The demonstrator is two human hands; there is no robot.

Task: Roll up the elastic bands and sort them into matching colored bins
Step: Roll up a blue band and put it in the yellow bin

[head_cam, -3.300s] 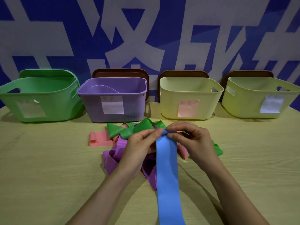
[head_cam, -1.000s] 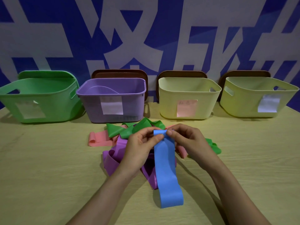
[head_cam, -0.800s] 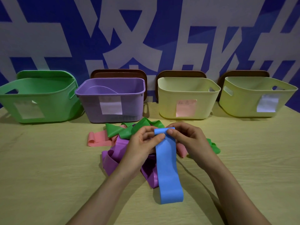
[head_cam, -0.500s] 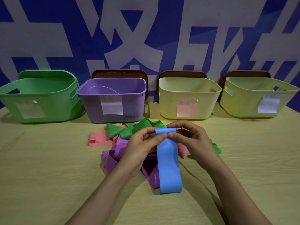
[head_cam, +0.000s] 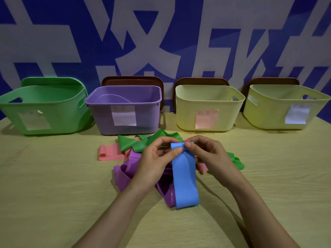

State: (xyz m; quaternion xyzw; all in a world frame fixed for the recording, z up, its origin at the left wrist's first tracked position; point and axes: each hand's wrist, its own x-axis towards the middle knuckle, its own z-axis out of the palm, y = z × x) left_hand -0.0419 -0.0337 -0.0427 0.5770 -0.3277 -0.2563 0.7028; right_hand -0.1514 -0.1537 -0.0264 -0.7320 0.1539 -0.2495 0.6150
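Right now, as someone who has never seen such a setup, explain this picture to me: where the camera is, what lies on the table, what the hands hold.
No machine: a person's bare hands, filmed by a head-worn camera looking down. The left hand and the right hand both pinch the curled top end of a blue elastic band. On the yellowish table lie a green band, a pink band and a purple band, heaped. Behind stand a green plastic bin, a purple bin and two pale yellow bins.

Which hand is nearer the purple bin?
Left. Both pinch the blue band; the left hand is in front of the right end of the purple bin, the right hand farther right, in front of the pink-labelled yellow bin.
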